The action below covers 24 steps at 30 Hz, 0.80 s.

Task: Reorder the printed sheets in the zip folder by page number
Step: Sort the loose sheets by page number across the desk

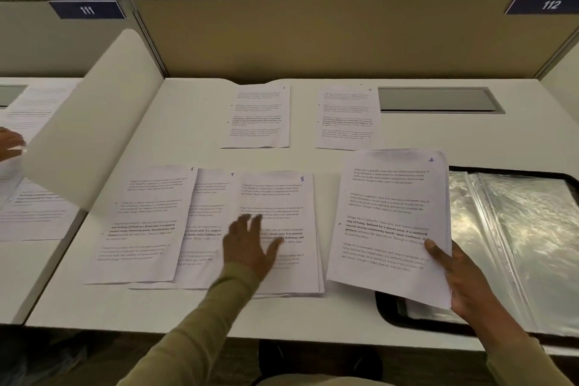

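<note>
Printed sheets lie spread on the white desk (188, 307). Page 6 (144, 226), page 7 (206, 213) and page 8 (282, 197) overlap in a near row. Two more sheets, page 3 (257, 116) and another sheet (347, 117), lie farther back. My left hand (250, 244) rests flat and open on page 8. My right hand (463, 279) grips the lower right corner of a small stack topped by page 4 (388, 219), held above the left edge of the open zip folder (517, 229), whose clear plastic sleeves show at the right.
A beige partition (313, 37) closes the back of the desk, and a white side divider (94, 122) stands at the left. A grey cable hatch (438, 100) is set in the desk's back right. Another person's hand (9, 142) and papers are at the neighbouring desk.
</note>
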Motion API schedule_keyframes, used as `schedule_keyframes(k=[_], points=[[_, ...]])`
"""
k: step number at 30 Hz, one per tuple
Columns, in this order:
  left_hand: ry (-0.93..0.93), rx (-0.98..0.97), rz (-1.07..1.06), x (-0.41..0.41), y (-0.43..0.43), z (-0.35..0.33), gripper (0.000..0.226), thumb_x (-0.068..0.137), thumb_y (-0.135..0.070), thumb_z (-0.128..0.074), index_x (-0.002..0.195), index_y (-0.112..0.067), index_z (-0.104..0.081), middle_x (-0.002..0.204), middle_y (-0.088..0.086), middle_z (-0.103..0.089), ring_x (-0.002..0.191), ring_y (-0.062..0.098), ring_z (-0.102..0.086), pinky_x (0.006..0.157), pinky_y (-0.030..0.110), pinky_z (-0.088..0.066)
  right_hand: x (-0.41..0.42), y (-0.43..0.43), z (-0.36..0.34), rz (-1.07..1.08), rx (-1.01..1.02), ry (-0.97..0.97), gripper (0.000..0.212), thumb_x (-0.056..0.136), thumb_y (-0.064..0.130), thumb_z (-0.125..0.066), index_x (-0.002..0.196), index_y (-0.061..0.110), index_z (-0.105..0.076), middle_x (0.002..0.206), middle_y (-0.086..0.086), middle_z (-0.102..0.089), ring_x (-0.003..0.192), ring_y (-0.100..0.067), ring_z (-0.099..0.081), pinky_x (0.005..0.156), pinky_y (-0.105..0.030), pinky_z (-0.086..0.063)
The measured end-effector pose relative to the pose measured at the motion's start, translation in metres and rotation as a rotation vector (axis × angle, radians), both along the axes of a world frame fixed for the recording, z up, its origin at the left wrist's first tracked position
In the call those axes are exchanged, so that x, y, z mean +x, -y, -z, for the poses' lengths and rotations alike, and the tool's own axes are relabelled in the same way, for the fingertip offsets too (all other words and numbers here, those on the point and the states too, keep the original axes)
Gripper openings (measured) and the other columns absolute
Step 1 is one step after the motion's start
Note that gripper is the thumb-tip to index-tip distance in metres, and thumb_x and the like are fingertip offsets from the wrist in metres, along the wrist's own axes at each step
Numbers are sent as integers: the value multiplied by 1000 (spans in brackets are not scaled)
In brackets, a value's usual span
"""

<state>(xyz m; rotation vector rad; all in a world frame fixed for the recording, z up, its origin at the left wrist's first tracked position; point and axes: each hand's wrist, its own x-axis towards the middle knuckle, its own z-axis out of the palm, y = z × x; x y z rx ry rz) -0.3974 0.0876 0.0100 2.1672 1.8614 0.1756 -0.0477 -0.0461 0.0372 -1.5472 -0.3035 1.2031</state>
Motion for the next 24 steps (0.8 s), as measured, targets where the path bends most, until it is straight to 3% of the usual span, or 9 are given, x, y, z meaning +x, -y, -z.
schedule_keyframes(k=[2, 3, 6, 11, 14, 16, 19, 24], points=[[-115, -206, 95, 20, 21, 7, 123, 59, -95, -3, 157, -20, -3, 163, 12, 0, 149, 34, -5, 118, 49, -12, 1, 1, 0, -2, 1, -2, 33, 95, 24, -64, 127, 27, -60, 114, -8, -74, 105, -36, -68, 82, -47, -57], [-152, -275, 121, 28, 29, 12, 128, 50, -97, 3, 155, -23, 14, 161, 10, 20, 149, 35, 12, 119, 52, 0, 1, 2, 0, -4, 4, -2, 34, 95, 24, -64, 128, 26, -60, 114, -9, -74, 105, -36, -68, 83, -48, -56], [-191, -327, 154, 44, 44, 24, 134, 40, -101, 2, 145, -25, 36, 147, 12, 47, 139, 38, 37, 115, 59, 15, 3, 2, -1, -5, 3, 13, 39, 94, 25, -65, 132, 25, -58, 116, -9, -73, 105, -35, -68, 82, -47, -56], [-188, -298, 169, 56, 50, 35, 123, 51, -98, -4, 140, -25, 42, 141, 11, 54, 134, 36, 45, 112, 58, 20, 9, 5, -1, 9, 10, 11, 41, 93, 25, -65, 133, 24, -57, 114, -8, -74, 105, -35, -68, 80, -46, -57], [-150, -262, 178, 63, 54, 45, 112, 60, -95, -1, 143, -29, 35, 145, 9, 50, 136, 34, 43, 112, 55, 22, 12, 7, 0, 24, 4, 5, 42, 92, 26, -66, 134, 26, -58, 114, -8, -75, 107, -36, -68, 85, -49, -56], [-136, -234, 179, 66, 55, 47, 106, 64, -92, 6, 148, -30, 28, 149, 6, 46, 137, 32, 40, 112, 52, 22, 15, 9, 0, 23, 0, 5, 41, 92, 27, -66, 132, 26, -59, 112, -6, -76, 106, -35, -68, 85, -48, -57], [-160, -260, 173, 64, 53, 43, 103, 60, -86, 20, 146, -31, 32, 148, 5, 48, 139, 31, 39, 115, 49, 20, 19, 10, 1, 23, 4, 6, 35, 93, 25, -65, 128, 27, -61, 114, -8, -75, 106, -35, -68, 86, -49, -56], [-176, -242, 112, 44, 41, 43, 86, 73, -77, 9, 140, -32, 37, 150, 3, 44, 144, 30, 31, 119, 49, 13, 24, 10, 5, 16, 7, 19, 40, 93, 27, -66, 132, 26, -60, 117, -7, -74, 110, -37, -67, 93, -53, -53]])
